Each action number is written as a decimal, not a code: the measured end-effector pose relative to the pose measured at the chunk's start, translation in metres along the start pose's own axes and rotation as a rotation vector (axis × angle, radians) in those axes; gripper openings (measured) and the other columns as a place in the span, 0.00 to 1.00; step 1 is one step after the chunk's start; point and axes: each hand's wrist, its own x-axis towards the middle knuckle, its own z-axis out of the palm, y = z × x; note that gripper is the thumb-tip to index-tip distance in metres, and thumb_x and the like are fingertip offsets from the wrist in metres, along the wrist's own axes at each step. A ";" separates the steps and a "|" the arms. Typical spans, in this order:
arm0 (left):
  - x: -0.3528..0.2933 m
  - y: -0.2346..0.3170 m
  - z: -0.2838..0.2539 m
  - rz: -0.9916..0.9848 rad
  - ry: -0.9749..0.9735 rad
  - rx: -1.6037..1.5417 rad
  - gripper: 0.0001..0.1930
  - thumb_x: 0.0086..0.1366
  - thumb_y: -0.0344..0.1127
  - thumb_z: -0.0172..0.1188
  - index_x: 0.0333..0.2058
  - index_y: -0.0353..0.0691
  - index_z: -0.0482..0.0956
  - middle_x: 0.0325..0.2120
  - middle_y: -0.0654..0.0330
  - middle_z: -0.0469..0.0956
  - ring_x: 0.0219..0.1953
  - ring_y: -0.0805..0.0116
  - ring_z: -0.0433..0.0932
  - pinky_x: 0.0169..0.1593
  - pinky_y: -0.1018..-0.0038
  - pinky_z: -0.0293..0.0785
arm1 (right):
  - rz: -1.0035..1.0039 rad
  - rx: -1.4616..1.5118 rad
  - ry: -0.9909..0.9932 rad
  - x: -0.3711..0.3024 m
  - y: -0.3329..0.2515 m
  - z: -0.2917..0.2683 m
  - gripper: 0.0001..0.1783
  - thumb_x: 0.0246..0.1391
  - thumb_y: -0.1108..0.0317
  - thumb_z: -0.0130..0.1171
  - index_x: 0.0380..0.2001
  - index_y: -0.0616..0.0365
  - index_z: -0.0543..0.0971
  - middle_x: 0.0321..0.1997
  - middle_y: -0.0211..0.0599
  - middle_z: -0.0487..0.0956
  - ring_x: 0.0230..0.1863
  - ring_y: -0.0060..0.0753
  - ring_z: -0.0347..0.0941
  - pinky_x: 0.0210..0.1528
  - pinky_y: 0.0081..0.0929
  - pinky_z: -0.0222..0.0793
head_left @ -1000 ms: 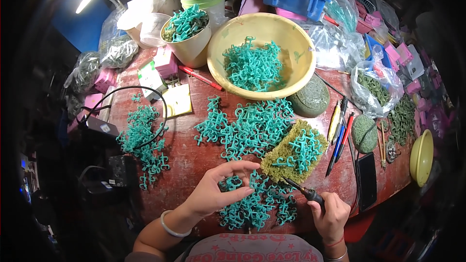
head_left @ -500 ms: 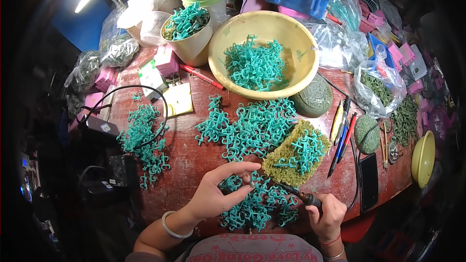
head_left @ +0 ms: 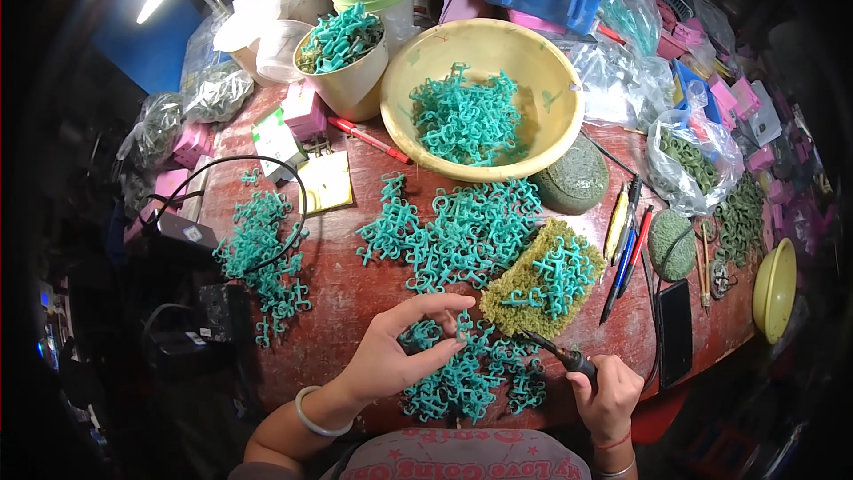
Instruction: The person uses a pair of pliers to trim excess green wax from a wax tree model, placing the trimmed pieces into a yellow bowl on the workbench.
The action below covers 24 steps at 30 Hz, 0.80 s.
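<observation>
My left hand [head_left: 391,347] is curled, its fingers pinching a small teal hooked piece [head_left: 463,327]. Closed around the black handle of a slim pen-like hot tool [head_left: 569,356] is my right hand [head_left: 609,396]. The tool's thin tip points left, beside the lower edge of a rough olive-green pad [head_left: 508,300]. Several teal hooked pieces [head_left: 567,277] lie on that pad. A loose pile of the same pieces [head_left: 466,382] spreads below my left hand and is partly hidden by it. Another pile [head_left: 462,231] lies just beyond.
A cream basin [head_left: 395,116] with more teal pieces stands at the back, near a filled white bucket [head_left: 355,89]. Another teal pile [head_left: 262,258] sits at left under a black cable loop. Pens [head_left: 629,249], a green stone [head_left: 573,180] and a dark phone [head_left: 675,333] lie right.
My right hand has shifted slightly right, drawing the tool's tip a little away from my left hand. The left hand has barely moved and still pinches the teal piece.
</observation>
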 end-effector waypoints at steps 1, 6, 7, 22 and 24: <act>0.000 -0.001 0.000 -0.011 0.001 -0.011 0.24 0.56 0.20 0.66 0.52 0.38 0.77 0.35 0.64 0.77 0.39 0.76 0.73 0.47 0.75 0.71 | 0.000 0.000 -0.001 0.000 0.000 0.000 0.25 0.58 0.48 0.60 0.26 0.63 0.73 0.21 0.42 0.69 0.21 0.47 0.69 0.22 0.37 0.62; 0.000 0.000 -0.001 -0.056 0.004 -0.046 0.24 0.56 0.21 0.66 0.53 0.39 0.77 0.35 0.65 0.76 0.39 0.76 0.73 0.48 0.75 0.70 | 0.001 -0.038 -0.059 0.002 0.000 0.000 0.25 0.59 0.48 0.58 0.26 0.63 0.73 0.21 0.42 0.70 0.20 0.48 0.69 0.22 0.37 0.63; 0.001 -0.002 -0.001 -0.038 -0.005 -0.044 0.24 0.56 0.21 0.66 0.53 0.39 0.77 0.36 0.65 0.76 0.39 0.76 0.73 0.46 0.76 0.70 | 0.001 -0.038 -0.061 0.002 -0.001 0.000 0.25 0.59 0.48 0.58 0.26 0.63 0.73 0.21 0.42 0.70 0.20 0.48 0.69 0.22 0.37 0.63; 0.000 0.010 -0.003 -0.400 -0.003 -0.354 0.26 0.60 0.25 0.66 0.57 0.42 0.73 0.34 0.66 0.74 0.33 0.82 0.72 0.35 0.84 0.67 | -0.027 0.191 -0.020 0.011 -0.013 0.013 0.26 0.61 0.47 0.56 0.26 0.64 0.72 0.19 0.41 0.67 0.19 0.47 0.69 0.20 0.35 0.62; 0.001 0.013 -0.003 -0.462 0.003 -0.387 0.26 0.60 0.25 0.66 0.58 0.43 0.73 0.35 0.66 0.74 0.31 0.84 0.72 0.30 0.86 0.66 | -0.024 0.192 -0.024 0.011 -0.013 0.012 0.26 0.61 0.47 0.56 0.26 0.64 0.72 0.19 0.41 0.67 0.19 0.47 0.69 0.21 0.36 0.62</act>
